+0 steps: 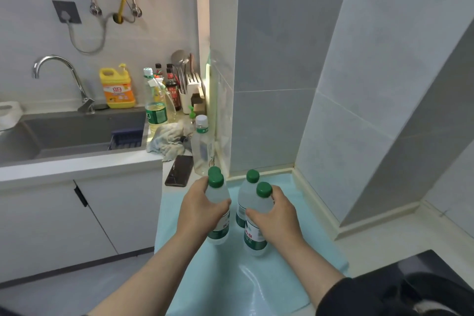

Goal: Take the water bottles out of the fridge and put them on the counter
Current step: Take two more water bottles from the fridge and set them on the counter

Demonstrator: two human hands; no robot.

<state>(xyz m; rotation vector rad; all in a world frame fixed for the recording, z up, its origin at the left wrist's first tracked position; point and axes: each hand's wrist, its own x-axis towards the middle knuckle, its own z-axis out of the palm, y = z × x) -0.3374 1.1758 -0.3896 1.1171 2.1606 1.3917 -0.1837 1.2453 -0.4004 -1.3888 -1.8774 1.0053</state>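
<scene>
On the pale blue surface (295, 215) beside the tiled wall stand four green-capped water bottles. Left hand (198, 209) is wrapped around the shoulder of the near-left bottle (218, 213); a second green cap (213, 170) shows just behind it. Right hand (277, 215) is closed around the near-right bottle (256, 226), with the rear-right bottle (247, 192) touching it behind. Both held bottles stand upright, bases on the surface. Black phone (179, 170) and a white-capped bottle (202, 145) sit just beyond.
</scene>
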